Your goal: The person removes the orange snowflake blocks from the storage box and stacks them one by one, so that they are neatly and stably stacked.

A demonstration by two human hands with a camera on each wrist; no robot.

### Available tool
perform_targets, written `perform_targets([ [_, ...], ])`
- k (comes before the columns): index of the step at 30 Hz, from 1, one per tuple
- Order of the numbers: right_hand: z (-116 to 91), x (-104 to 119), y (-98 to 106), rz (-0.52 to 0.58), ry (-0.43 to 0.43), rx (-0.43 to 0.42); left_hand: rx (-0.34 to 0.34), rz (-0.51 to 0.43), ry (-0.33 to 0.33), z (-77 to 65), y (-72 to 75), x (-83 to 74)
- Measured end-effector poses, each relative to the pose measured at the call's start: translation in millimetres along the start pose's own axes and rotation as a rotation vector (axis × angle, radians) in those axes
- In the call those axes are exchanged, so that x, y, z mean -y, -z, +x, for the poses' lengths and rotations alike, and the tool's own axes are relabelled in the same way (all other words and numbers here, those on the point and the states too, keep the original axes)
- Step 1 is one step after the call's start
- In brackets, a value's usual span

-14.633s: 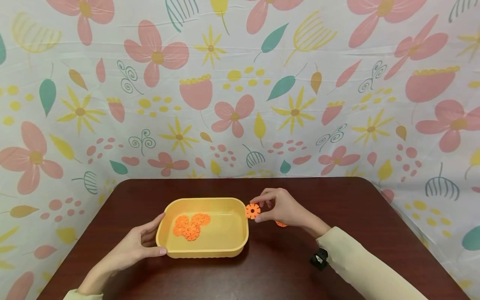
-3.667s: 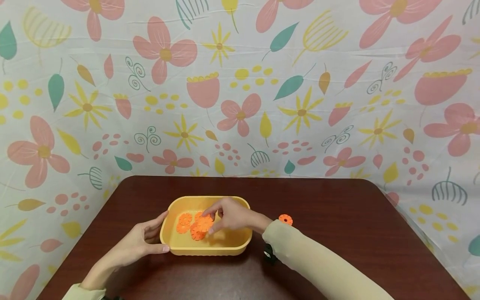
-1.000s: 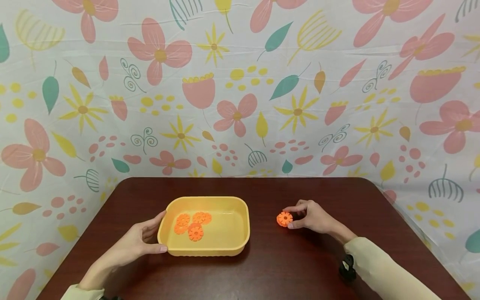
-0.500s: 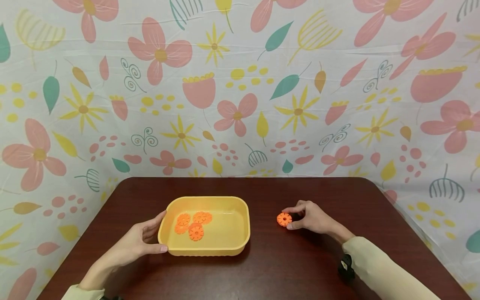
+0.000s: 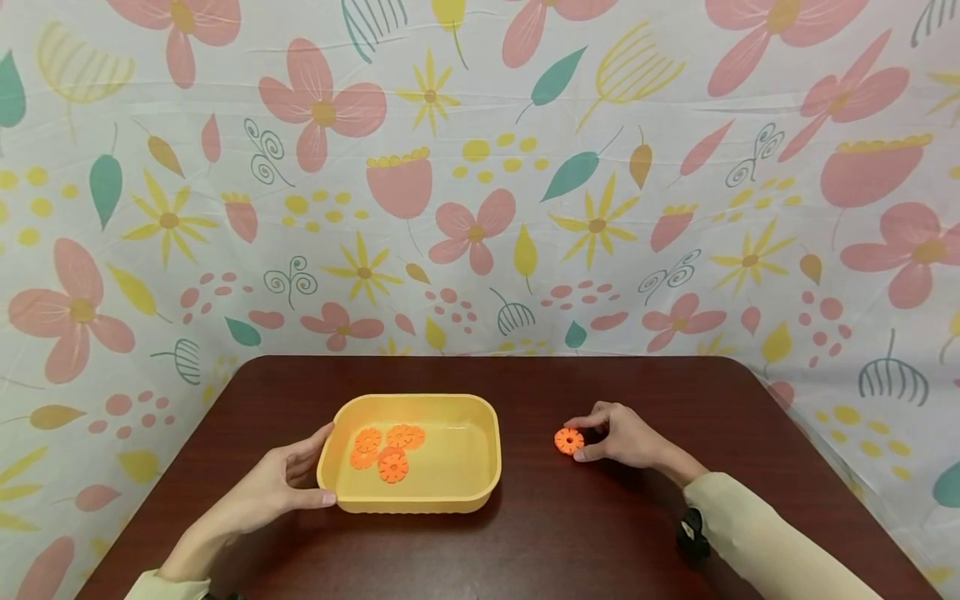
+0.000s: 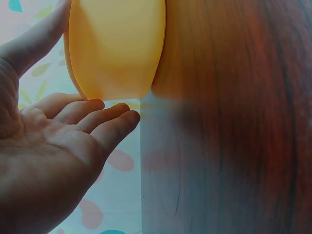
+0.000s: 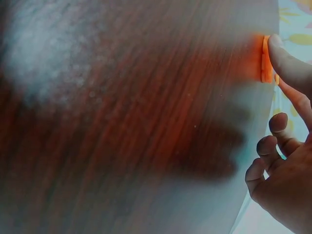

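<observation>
The yellow plastic tub (image 5: 442, 503) stands on the dark wooden table, with several orange notched discs (image 5: 393, 467) lying in its left half. My left hand (image 5: 270, 487) holds the tub's left end, thumb at the near corner and fingers toward the far one. In the left wrist view, the fingers (image 6: 95, 113) reach against the tub's end (image 6: 117, 53). To the right of the tub, my right hand (image 5: 626, 435) pinches an orange notched disc (image 5: 569, 441) between thumb and forefinger, low at the tabletop. Seen edge-on in the right wrist view, that disc (image 7: 266, 58) touches the thumb.
The brown table (image 5: 450, 558) has rounded far corners and ends close to a floral cloth (image 5: 480, 167) hanging behind it. A black strap device (image 5: 692, 535) sits at my right sleeve.
Earlier, my right hand reached into the tub with a disc; it has since moved right to the disc outside. Within the last second, the two overlapping discs there came into line. The left hand stayed.
</observation>
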State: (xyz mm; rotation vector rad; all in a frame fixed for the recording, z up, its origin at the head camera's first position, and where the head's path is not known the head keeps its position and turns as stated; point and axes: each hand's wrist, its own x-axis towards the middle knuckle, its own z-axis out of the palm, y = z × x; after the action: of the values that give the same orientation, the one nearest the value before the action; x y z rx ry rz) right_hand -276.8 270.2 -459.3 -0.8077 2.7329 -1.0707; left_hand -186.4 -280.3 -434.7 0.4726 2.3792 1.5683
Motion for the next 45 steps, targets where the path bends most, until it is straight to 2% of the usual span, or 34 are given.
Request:
perform_targets([
  [5,0.4,-0.9,-1.4,-0.008,0.031,-0.003,0.000,-0.001,0.003,0.3,-0.2,-0.6],
  [19,0.0,1.4,-1.8,-0.019,0.001,0.008,0.009,-0.027,-0.010,-0.9,-0.8,0.1],
  [33,-1.3,1.4,-0.8,-0.029,0.004,-0.003,0.001,-0.006,-0.004,-0.9,-0.5,-1.5],
  [41,-0.5,2.3,-2.6,-0.018,0.028,0.000,0.009,-0.022,-0.020,-0.7,-0.6,-0.8],
  [45,-0.1,2.9,-4.0,-0.019,0.013,-0.002,0.011,-0.024,-0.026,-0.8,-0.6,-0.9],
])
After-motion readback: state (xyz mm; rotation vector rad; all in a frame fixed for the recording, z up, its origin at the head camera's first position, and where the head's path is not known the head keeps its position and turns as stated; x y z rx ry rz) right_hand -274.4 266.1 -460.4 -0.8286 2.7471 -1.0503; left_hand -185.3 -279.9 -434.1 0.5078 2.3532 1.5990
